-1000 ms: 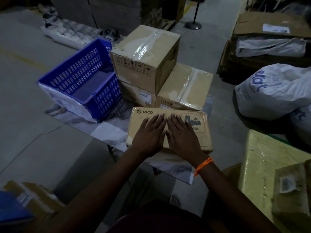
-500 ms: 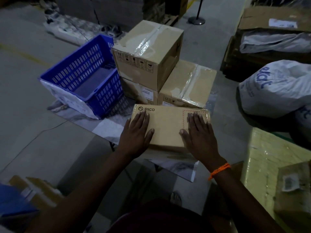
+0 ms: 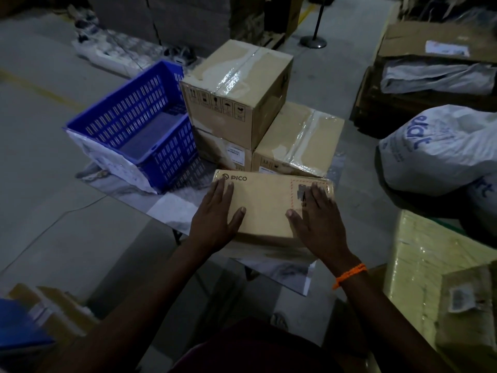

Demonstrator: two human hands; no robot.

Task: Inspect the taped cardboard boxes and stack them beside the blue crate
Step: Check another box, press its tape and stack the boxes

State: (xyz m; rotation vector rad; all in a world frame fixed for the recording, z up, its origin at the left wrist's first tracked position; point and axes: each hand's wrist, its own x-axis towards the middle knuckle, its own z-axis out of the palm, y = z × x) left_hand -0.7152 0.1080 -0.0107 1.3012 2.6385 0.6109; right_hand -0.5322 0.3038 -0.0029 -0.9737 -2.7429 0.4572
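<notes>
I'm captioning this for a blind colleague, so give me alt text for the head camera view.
A person's left hand and right hand lie flat on a PICO cardboard box at the near edge of a table. Behind it stand three taped cardboard boxes, one stacked on another, with a blue crate to their left.

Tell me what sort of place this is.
Probably a warehouse or parcel-sorting floor: taped cardboard boxes stacked beside a blue crate, bulky white printed sacks, and bare concrete floor with a painted yellow line.

Head-worn view, close, forward and downward
</notes>
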